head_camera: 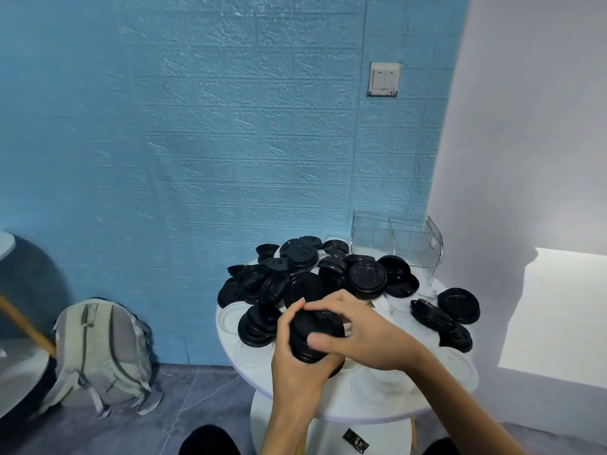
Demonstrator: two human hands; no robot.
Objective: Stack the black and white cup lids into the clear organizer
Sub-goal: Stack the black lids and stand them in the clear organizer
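The left hand (295, 353) cups a nested stack of black lids (312, 336) from below; the right hand (358, 333) pinches its top edge, apparently to align it. Loose black lids (364, 274) and white lids (230, 318) cover the tabletop (361, 408). The clear organizer (397, 241) at the far edge appears empty.

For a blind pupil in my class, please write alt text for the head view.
Both hands, left hand and right hand, grip a stack of black lids above a round white table strewn with loose lids. An empty clear organizer stands at its far edge.
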